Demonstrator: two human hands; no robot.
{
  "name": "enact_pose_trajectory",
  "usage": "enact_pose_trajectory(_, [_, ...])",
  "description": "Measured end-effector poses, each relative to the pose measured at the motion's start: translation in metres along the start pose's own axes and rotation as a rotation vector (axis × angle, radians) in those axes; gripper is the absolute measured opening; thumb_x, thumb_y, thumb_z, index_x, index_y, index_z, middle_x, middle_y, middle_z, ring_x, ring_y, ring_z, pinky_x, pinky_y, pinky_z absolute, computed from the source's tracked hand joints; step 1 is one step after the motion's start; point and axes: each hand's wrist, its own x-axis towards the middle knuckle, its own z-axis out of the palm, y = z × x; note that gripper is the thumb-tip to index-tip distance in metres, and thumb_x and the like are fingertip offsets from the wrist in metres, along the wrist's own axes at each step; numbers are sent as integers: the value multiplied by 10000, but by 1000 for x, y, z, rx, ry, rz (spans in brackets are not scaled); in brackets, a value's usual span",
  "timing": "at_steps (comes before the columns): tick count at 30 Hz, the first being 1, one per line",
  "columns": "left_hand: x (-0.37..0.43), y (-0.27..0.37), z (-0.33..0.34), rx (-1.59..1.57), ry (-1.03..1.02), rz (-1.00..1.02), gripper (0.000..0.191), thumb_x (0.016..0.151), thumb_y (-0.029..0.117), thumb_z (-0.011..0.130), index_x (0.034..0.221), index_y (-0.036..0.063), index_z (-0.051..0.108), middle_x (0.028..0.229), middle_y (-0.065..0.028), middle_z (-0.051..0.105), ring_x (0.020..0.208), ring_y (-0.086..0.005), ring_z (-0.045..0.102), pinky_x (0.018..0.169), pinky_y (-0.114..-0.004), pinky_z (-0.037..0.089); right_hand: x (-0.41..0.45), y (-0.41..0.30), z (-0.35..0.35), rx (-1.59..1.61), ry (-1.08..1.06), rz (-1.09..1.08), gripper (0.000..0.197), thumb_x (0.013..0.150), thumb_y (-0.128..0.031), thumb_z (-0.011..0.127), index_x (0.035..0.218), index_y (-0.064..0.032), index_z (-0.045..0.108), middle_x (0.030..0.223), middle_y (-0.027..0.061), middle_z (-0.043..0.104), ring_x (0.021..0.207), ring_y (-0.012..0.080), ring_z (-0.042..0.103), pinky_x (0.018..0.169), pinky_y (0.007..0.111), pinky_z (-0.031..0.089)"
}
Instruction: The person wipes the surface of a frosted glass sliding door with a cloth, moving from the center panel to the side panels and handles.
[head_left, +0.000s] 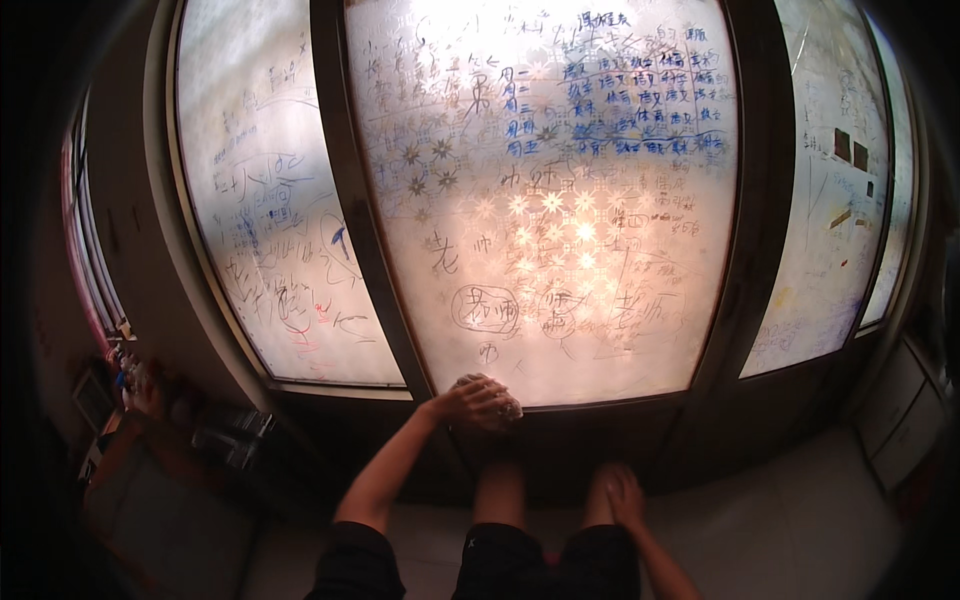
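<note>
My left hand (477, 399) is closed over a crumpled, light-coloured cloth (510, 406). It presses the cloth at the lower left corner of a frosted glass pane (600, 360), where the glass meets its dark frame (600, 417). Handwriting in blue and dark ink covers much of this pane, and a star pattern shows through its middle. On my right knee rests my right hand (624, 493), holding no object. Its fingers lie against the leg, and the gaps between them are hard to make out.
Frosted side panes stand to the left (277, 225) and right (825, 187), both marked with writing. Pale drawers (896, 412) are at the far right. A dark box-like piece (176, 495) sits low on the left. Pale floor tiles (765, 517) spread beneath me.
</note>
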Motion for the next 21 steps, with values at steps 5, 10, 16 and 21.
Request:
enact_pose_trajectory(5, [92, -158, -131, 451, 216, -81, 489, 938, 317, 654, 1371, 134, 518, 1200, -60, 600, 1157, -248, 589, 968, -421, 512, 0, 51, -9, 110, 117, -33, 498, 990, -366, 567, 1356, -28, 574, 1433, 227, 522, 1348, 392, 475, 1133, 458, 370])
enact_pose_trajectory(10, [134, -278, -257, 563, 427, -445, 471, 839, 113, 650, 1305, 94, 588, 1354, -163, 544, 1266, -351, 510, 1094, -478, 392, -18, 30, -5, 227, 104, 158, 469, 990, -318, 554, 1347, -15, 582, 1406, 231, 547, 1328, 398, 491, 1123, 449, 386])
enact_pose_trajectory(16, [223, -350, -261, 261, 1029, -864, 643, 930, 340, 631, 1465, 38, 445, 1494, -180, 474, 1374, -361, 444, 1163, -475, 309, -4, -3, 4, -46, 110, 97, 366, 929, -238, 579, 1230, -45, 654, 1288, 219, 619, 1191, 423, 559, 1048, 490, 440])
enact_pose_trajectory(21, [245, -307, -211, 464, 1063, -696, 635, 873, 129, 682, 1464, 50, 468, 1463, -200, 508, 1380, -383, 451, 1161, -464, 343, -4, -10, 3, -69, 139, 69, 336, 890, -219, 604, 1189, -86, 683, 1229, 187, 650, 1134, 409, 580, 1004, 493, 458])
